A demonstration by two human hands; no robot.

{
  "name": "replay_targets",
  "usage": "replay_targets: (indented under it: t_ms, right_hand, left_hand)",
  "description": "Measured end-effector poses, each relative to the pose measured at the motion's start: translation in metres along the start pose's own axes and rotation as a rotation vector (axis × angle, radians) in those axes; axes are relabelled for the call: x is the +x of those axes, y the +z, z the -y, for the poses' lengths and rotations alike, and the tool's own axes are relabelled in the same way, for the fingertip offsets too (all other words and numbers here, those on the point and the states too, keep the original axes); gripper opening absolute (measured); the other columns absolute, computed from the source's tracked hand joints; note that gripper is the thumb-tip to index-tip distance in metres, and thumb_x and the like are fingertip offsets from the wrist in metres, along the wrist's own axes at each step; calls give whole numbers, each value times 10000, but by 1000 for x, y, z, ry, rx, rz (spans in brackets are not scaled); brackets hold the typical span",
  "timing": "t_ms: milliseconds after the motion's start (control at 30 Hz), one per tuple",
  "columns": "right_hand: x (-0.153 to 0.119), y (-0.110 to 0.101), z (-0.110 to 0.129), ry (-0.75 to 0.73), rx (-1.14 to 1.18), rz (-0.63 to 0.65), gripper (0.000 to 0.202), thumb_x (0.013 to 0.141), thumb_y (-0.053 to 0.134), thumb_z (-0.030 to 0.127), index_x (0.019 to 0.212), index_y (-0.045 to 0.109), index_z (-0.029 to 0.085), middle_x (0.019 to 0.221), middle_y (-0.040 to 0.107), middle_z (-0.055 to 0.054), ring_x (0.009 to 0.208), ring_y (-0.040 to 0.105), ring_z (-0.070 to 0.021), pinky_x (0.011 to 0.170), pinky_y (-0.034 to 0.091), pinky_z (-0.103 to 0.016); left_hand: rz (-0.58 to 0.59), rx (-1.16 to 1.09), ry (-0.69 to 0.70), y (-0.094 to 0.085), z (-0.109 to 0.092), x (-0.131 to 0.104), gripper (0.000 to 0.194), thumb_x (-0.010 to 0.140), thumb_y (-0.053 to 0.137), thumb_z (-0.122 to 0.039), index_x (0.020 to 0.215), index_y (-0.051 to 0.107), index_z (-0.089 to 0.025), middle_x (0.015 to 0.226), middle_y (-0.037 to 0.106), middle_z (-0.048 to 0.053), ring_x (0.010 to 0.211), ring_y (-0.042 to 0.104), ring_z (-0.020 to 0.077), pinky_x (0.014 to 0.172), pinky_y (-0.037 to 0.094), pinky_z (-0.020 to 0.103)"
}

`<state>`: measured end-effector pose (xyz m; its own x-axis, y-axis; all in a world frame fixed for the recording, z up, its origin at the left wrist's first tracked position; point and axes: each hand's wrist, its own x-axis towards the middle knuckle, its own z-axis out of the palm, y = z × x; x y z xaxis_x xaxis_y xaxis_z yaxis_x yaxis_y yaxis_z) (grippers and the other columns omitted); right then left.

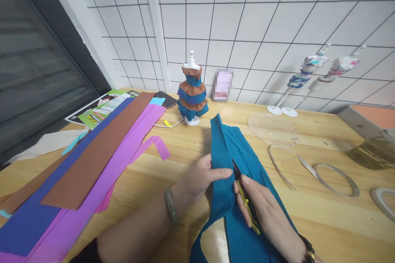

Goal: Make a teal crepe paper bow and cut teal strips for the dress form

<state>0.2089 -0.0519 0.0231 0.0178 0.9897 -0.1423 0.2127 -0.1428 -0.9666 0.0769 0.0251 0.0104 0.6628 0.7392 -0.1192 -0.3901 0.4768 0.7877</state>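
Note:
A long teal crepe paper sheet (247, 222) stretches from the table's middle to the bottom edge, with a strip (221, 144) of it lifted on its left side. My left hand (205, 176) pinches that strip, thumb on top and fingers behind. In my right hand (262, 201) are small scissors (247, 203) with yellow-edged handles. Their dark blades point up and left, lying at the line between the strip and the wider sheet. Whether the blades are parted is hard to tell.
Brown (101, 152), blue (27, 222) and purple paper strips (123, 160) lie left. A small dressed mannequin (191, 90) and a blurred phone-like object (222, 85) stand behind. Two more mannequins (308, 65), tape rings (336, 178) and a clear disc (271, 129) are right.

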Motion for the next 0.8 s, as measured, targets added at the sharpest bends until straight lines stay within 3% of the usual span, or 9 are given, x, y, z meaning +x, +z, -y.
replay_targets:
  t_ms: [133, 300, 600, 800]
  right_hand:
    - [-1, 2, -2, 26, -3, 11, 412, 909, 280, 466, 680, 506, 208, 405, 473, 49, 430, 472, -120, 540, 412, -226]
    - [-3, 7, -3, 67, -13, 24, 419, 905, 272, 478, 671, 494, 211, 408, 464, 49, 426, 467, -116, 508, 407, -219]
    - [-2, 7, -2, 55, -33, 32, 461, 912, 240, 475, 591, 452, 220, 419, 455, 42, 444, 472, -120, 531, 411, -226]
    - [-3, 5, -3, 35, -52, 28, 443, 922, 231, 452, 613, 445, 218, 430, 464, 46, 461, 470, -119, 572, 409, -230]
  left_hand:
    - [-69, -57, 16, 0, -6, 2, 233, 704, 666, -255, 891, 604, -131, 841, 654, 81, 732, 606, 168, 755, 447, 324]
    - [-159, -74, 117, 0, -6, 4, 222, 695, 676, -211, 893, 612, -133, 862, 662, 79, 791, 612, 177, 793, 443, 331]
    - [-72, -138, 199, 4, -5, 2, 216, 746, 616, -196, 948, 628, -121, 949, 662, 108, 899, 608, 223, 847, 428, 379]
    - [-172, -131, 173, 4, -4, 2, 184, 708, 656, -186, 876, 617, -124, 867, 665, 84, 835, 613, 189, 820, 435, 348]
